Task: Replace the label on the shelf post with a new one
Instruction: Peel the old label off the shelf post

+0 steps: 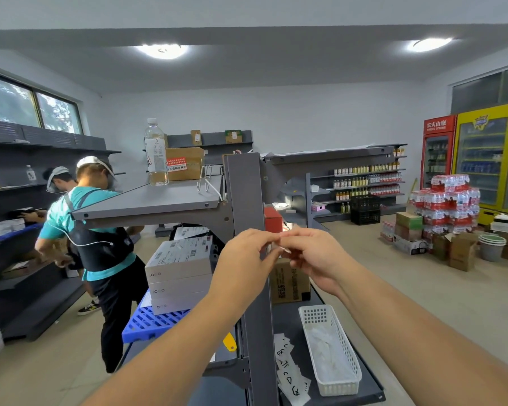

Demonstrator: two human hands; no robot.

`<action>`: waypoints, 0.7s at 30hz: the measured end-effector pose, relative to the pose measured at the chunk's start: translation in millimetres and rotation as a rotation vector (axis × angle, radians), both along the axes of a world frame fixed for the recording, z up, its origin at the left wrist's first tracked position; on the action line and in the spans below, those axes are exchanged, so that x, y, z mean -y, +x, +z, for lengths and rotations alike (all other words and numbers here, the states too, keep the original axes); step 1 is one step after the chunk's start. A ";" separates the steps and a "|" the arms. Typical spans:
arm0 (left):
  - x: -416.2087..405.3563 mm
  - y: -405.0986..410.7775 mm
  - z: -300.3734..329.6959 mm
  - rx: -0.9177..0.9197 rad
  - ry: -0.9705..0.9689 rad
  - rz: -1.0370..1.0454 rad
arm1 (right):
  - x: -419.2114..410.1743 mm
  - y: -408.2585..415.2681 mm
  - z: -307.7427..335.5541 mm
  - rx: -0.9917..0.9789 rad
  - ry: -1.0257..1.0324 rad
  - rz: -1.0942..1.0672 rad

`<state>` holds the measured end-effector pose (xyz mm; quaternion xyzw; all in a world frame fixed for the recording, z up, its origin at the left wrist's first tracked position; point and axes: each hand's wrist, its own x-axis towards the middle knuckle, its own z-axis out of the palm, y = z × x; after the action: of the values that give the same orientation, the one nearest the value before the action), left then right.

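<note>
Head view, centre of the frame. The left hand (245,253) and the right hand (311,256) met in front of the grey shelf post (244,194), which ran upright from the upper middle to the bottom edge. Between their fingertips sat a small pale label (277,244), just at the right edge of the post; whether it touched the post could not be told. The left grip was pinched nearly closed, thumb and forefinger on the label's left end. The right grip was likewise pinched on the label's right end, with the remaining fingers curled under.

Lower right of the frame: a white perforated basket (329,350) lay on the lower shelf, holding clear wrappers. Just to its left, beside the post, lay loose paper labels (291,373) with hand-drawn marks.

Left of the post: a grey top shelf (159,203) carried a clear water bottle (156,153), upright. Below it stood stacked grey boxes (178,273) on a blue plastic pallet (150,323).

Left side of the frame: a person in a teal shirt (100,230) bent toward the wall shelving.
</note>
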<state>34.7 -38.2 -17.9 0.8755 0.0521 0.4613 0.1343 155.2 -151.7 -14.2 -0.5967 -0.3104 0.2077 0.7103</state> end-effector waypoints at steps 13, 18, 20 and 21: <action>10.9 15.3 -4.7 0.030 -0.064 -0.060 | 10.7 12.9 -11.0 -0.290 0.245 0.349; 11.4 20.4 -6.1 0.075 -0.085 -0.047 | 14.4 21.7 -20.6 -0.392 0.347 0.426; 8.0 22.3 -6.7 0.075 -0.074 -0.047 | 12.7 26.3 -25.3 -0.330 0.318 0.396; 7.0 23.1 -7.9 0.072 -0.057 -0.045 | 10.9 27.8 -27.0 -0.302 0.303 0.369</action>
<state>57.8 -45.3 -25.8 0.8551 0.0404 0.4878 0.1711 183.0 -162.6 -41.2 -0.3797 -0.3319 0.3713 0.7796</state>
